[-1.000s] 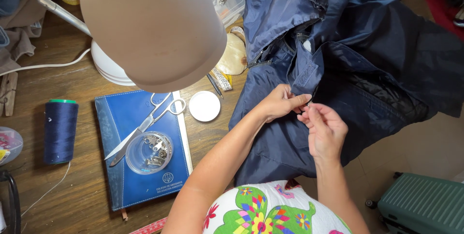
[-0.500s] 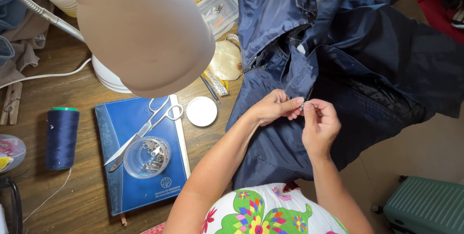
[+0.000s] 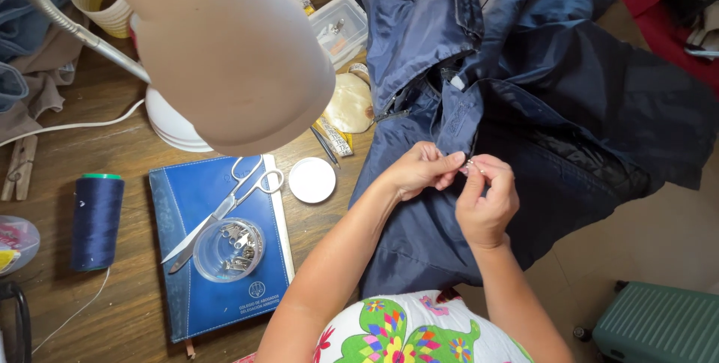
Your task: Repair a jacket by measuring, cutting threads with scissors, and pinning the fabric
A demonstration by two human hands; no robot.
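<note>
Well, from the head camera looking down, both of my hands meet over the dark blue jacket (image 3: 569, 93), which lies across the right side of the wooden table (image 3: 127, 310) and hangs off its edge towards my lap. My left hand (image 3: 419, 172) is closed, thumb and fingers pinching a folded edge of the jacket by the zip line. My right hand (image 3: 487, 202) is closed too, its fingertips nipping a small metal piece (image 3: 470, 162) right against that same edge, so the two hands touch. I cannot make out just what kind of piece it is; it is too small.

To me this looks like the fiddly stage of working the piece onto the edge of the cloth. That calls for the left pinch to keep the edge taut and flat, and for tiny, careful moves from the right fingertips so the piece does not slip.

Off to the left, well apart from my hands, scissors (image 3: 225, 209) and a clear dish of metal bits (image 3: 228, 249) rest on a blue book (image 3: 225, 288), with a white lid (image 3: 312, 180) just beside it and a spool of blue thread (image 3: 96, 221) further left, under the lamp (image 3: 225, 41)
</note>
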